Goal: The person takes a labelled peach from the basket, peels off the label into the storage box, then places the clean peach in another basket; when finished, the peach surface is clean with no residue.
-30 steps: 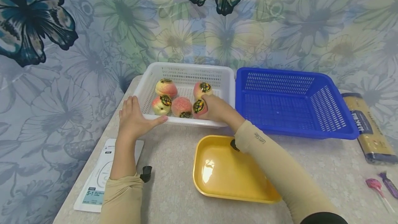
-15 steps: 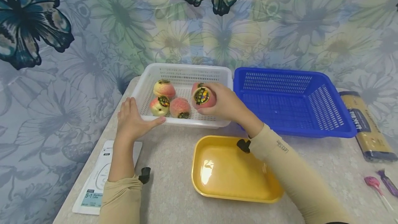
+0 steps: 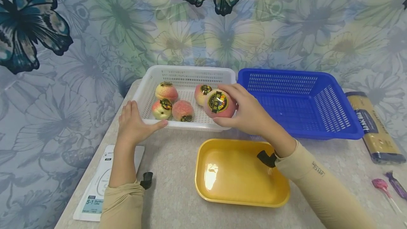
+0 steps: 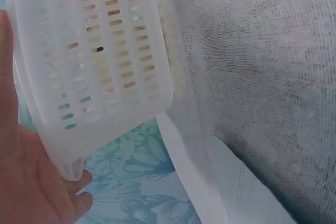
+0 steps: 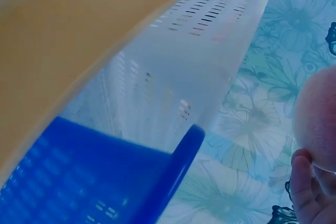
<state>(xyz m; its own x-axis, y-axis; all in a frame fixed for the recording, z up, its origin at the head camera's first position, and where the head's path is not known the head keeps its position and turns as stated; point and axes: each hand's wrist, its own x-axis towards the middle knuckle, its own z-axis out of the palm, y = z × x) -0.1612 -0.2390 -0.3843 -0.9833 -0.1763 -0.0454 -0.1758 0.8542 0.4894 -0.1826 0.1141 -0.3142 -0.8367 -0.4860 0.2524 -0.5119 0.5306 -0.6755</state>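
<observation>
My right hand (image 3: 251, 112) grips a pink peach (image 3: 219, 102) with a round black-and-gold sticker, raised over the right front part of the white basket (image 3: 187, 125). In the right wrist view the peach (image 5: 319, 119) shows at the right edge, fingertips against it. Several more peaches lie in the basket: one yellowish peach (image 3: 161, 109) at the left front, a redder peach (image 3: 182, 110) beside it, and others behind. My left hand (image 3: 133, 128) rests at the basket's near left corner, fingers extended and thumb along the front rim. In the left wrist view the corner lies against the hand (image 4: 37, 182).
A blue basket (image 3: 286, 116) stands right beside the white one. In front is a yellow tray (image 3: 235, 172). A white pouch (image 3: 92, 190) lies under the left forearm. At the right are a gold packet (image 3: 375, 126), a pink lollipop (image 3: 380, 183) and a purple-wrapped candy (image 3: 395, 185).
My right hand has lifted the peach out of the front right of the white basket, moving it up and to the right. My left hand has stayed at the corner.
</observation>
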